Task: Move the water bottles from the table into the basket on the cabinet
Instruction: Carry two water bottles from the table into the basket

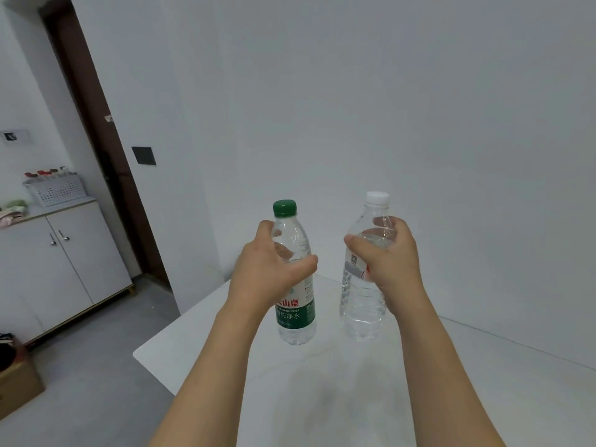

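Observation:
My left hand (pixel 264 269) grips a clear water bottle with a green cap and green label (pixel 295 314) around its upper body. My right hand (pixel 390 256) grips a second clear bottle with a white cap (pixel 362 304) near its shoulder. Both bottles are upright above the white table (pixel 322 382); whether their bases touch it I cannot tell. Far to the left, a white perforated basket (pixel 56 190) stands on a white cabinet (pixel 64 262), with several bottle caps showing above its rim.
A dark brown door frame (pixel 106 150) rises between the cabinet and the table. A cardboard box (pixel 16 379) sits on the grey floor at the lower left. Cloth items (pixel 11 211) lie on the cabinet top left of the basket. White walls stand behind the table.

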`<state>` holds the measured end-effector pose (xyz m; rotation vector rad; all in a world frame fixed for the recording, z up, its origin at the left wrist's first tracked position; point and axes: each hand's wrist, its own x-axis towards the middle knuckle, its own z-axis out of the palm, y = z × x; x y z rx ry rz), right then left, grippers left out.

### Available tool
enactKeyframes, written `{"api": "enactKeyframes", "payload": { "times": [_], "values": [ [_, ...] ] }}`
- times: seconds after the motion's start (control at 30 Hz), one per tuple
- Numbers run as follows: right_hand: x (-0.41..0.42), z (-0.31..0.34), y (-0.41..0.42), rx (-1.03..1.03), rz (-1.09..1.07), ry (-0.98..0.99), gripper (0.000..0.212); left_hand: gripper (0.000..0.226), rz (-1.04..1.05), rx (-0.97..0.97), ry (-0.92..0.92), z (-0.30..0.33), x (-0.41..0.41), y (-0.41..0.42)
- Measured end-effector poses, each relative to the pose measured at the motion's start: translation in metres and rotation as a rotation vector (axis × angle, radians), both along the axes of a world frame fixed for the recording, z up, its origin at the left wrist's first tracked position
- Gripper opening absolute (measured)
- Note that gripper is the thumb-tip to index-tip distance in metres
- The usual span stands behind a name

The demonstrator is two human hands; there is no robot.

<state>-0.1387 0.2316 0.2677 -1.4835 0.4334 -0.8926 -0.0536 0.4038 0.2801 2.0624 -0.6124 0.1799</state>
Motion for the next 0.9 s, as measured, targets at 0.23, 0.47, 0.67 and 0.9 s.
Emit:
{"api": "enactKeyframes", "payload": {
  "times": [0.23,0.47,0.67,0.9],
  "values": [
    [0.037,0.007,0.050,-0.026,-0.034,0.015,0.071,0.073,-0.003,0.035,-0.018,0.007,0.042,0.052],
    [0.096,0.000,0.076,-0.050,-0.019,0.047,0.072,0.077,0.016,0.036,0.004,-0.004,0.094,0.077],
    [0.161,-0.002,0.080,-0.038,0.049,0.021,0.071,0.072,0.048,0.083,-0.023,-0.007,0.152,0.079],
    [0.240,0.002,0.065,0.008,0.058,-0.018,0.068,0.067,0.099,0.088,-0.019,0.001,0.232,0.077]
  ]
}}
